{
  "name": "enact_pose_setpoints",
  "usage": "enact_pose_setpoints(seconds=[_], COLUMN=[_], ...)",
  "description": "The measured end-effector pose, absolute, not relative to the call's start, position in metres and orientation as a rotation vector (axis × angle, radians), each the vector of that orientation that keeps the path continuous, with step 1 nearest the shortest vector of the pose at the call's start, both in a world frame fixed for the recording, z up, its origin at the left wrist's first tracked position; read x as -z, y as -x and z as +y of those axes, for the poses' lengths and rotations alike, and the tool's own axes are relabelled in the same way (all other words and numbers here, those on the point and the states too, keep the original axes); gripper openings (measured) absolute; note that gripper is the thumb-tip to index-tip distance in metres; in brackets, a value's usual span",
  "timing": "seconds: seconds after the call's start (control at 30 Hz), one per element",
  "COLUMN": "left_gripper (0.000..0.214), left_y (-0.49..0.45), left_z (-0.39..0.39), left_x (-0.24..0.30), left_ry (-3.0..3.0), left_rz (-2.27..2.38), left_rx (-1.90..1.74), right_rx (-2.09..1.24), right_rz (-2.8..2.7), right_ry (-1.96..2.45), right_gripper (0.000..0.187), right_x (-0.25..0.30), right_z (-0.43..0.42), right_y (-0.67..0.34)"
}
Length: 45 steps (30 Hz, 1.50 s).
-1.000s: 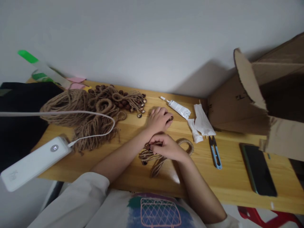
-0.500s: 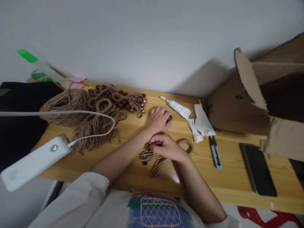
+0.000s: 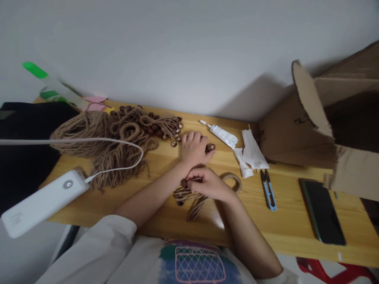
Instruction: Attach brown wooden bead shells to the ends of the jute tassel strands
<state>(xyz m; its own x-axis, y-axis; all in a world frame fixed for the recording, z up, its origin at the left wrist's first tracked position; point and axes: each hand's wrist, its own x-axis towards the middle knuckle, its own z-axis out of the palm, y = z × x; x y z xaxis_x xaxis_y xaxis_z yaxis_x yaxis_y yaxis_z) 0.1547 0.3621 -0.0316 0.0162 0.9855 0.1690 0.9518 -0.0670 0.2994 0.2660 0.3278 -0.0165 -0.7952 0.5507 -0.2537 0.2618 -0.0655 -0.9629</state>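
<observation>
My left hand (image 3: 194,148) lies palm down on the wooden table, fingers stretched out. Small brown nut-like caps (image 3: 211,147) sit beside its index finger and thumb. Just below, my right hand (image 3: 209,183) is closed, thumb and forefinger pinching at the end of a jute cord bundle (image 3: 197,207). A brown cap (image 3: 184,182) shows at these fingertips, and another dark cap (image 3: 180,203) lies under the strands. The bundle's wrapped ring (image 3: 235,182) emerges to the right of this hand. My palm hides the middle of the bundle.
A heap of jute cord (image 3: 83,134) with brown caps fills the back left. A white power bank (image 3: 44,203) and its cable are in front. To the right are a glue tube (image 3: 224,136), white tissue (image 3: 254,152), blue thread snips (image 3: 269,193), a phone (image 3: 322,213) and a cardboard box (image 3: 284,130).
My left hand has shifted slightly left and its thumb has moved away from the fingers, leaving the brown caps beside it more visible. My right hand stays put on the cord.
</observation>
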Motion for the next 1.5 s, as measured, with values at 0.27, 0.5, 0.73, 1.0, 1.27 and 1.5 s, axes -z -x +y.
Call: enact_pose_setpoints(seconds=[0.27, 0.5, 0.73, 1.0, 1.27, 1.5], left_gripper=[0.043, 0.036, 0.033, 0.023, 0.019, 0.018], left_y=[-0.155, -0.1547, -0.1545, -0.155, -0.1554, -0.1558], left_z=[0.3633, 0.3649, 0.3661, 0.3659, 0.3661, 0.3664], left_x=[0.0332, 0.0326, 0.034, 0.0333, 0.0328, 0.0325], left_ry=[-2.102, -2.086, -2.111, -2.142, -2.147, -2.145], left_rz=[2.103, 2.019, 1.983, 1.972, 1.958, 1.957], left_rx=[-0.474, -0.479, -0.485, -0.483, -0.471, -0.462], right_rx=[-1.968, -1.965, -1.945, -1.955, -1.966, -1.963], right_rz=[-1.968, -1.958, -1.973, -1.966, -1.959, -1.961], right_ry=[0.888, 0.876, 0.881, 0.885, 0.875, 0.896], right_gripper=[0.011, 0.01, 0.01, 0.009, 0.009, 0.01], right_x=[0.0183, 0.0192, 0.0183, 0.0182, 0.0174, 0.0177], right_z=[0.3275, 0.3275, 0.3273, 0.3272, 0.3275, 0.3266], right_y=[-0.2659, -0.2656, -0.2654, -0.2656, -0.2653, -0.2655])
